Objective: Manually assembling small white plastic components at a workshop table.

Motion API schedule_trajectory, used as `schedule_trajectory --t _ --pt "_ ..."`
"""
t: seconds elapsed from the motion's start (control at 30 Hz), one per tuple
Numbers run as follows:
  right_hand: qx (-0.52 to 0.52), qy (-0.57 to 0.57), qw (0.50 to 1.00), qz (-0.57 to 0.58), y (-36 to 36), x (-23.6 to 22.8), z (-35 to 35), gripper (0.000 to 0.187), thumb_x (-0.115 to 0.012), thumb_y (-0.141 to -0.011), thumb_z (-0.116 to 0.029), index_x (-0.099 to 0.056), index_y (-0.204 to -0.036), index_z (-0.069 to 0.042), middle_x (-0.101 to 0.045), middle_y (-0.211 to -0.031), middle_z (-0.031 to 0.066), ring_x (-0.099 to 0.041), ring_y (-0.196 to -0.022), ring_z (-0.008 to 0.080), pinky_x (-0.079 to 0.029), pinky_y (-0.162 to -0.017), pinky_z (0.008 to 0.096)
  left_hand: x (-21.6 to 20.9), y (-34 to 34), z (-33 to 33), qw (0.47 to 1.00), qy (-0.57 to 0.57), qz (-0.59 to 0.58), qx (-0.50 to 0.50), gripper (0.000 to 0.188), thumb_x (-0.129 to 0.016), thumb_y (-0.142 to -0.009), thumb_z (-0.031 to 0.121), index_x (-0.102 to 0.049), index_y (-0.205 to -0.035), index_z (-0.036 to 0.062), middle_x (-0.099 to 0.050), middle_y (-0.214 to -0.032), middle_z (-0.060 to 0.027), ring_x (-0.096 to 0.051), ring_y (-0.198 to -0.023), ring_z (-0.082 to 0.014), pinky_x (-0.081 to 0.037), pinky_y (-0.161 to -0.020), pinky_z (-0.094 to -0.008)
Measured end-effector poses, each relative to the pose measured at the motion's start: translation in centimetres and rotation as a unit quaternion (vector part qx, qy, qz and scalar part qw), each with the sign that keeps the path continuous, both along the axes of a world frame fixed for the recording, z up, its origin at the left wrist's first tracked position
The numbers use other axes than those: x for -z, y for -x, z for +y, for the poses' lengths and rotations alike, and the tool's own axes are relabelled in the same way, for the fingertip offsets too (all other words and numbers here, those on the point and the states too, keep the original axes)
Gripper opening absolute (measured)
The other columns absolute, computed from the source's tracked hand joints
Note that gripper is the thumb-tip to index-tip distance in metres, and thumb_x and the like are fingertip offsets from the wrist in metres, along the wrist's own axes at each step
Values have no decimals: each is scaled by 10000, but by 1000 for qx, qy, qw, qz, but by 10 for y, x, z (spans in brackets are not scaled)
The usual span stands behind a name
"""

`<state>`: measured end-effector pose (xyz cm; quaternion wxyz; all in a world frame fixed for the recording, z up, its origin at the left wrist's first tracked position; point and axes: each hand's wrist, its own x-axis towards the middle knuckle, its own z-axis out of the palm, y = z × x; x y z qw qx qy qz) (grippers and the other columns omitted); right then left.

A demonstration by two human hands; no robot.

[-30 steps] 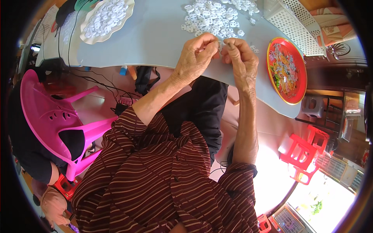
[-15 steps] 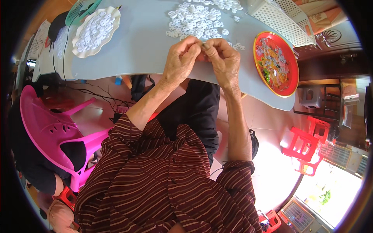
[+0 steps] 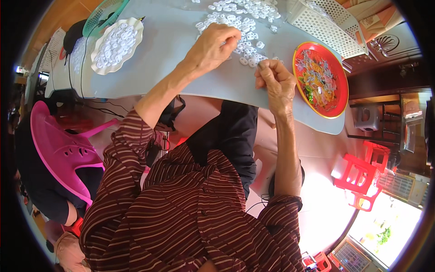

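The white pieces (image 3: 244, 28) lie in a loose pile on the grey table (image 3: 181, 43), and over its near side is the left hand (image 3: 214, 46), its fingers curled, though I cannot tell whether they are closed or hold anything. Just beside the nearest pieces, the right hand (image 3: 275, 81) has thumb and forefinger pressed together; what is between them, I cannot see. Farther out stand a red tray (image 3: 340, 88) and a basket (image 3: 317, 21) to the right, and a filled plate (image 3: 98, 68) to the left.
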<state>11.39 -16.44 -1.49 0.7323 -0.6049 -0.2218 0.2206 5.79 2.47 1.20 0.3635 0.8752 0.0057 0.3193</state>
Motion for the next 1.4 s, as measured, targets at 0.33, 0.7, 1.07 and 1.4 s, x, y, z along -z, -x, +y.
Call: schedule_trajectory --t 0.33,0.7,1.07,1.4 --pt "4 6 999 -32 5 -2 2 120 -656 -860 -100 -646 -896 15 -585 -722 -16 -491 -595 47 -413 -549 196 10 -27 14 955 -247 145 80 100 -601 -812 97 -597 -904 59 -481 -805 -69 -463 -864 -243 -411 -794 -354" --pt "7 -15 999 -39 6 -2 1 123 -648 -865 -104 -636 -900 13 -601 -740 -8 -490 -595 48 -407 -545 198 11 -36 10 951 -262 135 99 100 -623 -810 97 -567 -872 42 -475 -869 -62 -438 -909 -249 -411 -819 -346" --pt "5 -28 999 -43 5 -1 0 126 -639 -872 -110 -630 -898 13 -601 -752 -1 -494 -605 52 -417 -557 199 19 -49 8 948 -265 130 120 151 -587 -810 82 -591 -956 40 -496 -890 -84 -443 -903 -250 -411 -816 -342" --pt "43 -60 997 -7 1 2 -3 189 -624 -894 -184 -630 -920 3 -593 -713 20 -516 -611 68 -422 -575 210 -7 -14 -14 954 171 204 140 175 -472 -908 130 -590 -910 0 -634 -702 -41 -522 -597 -82 -430 -554 -260"
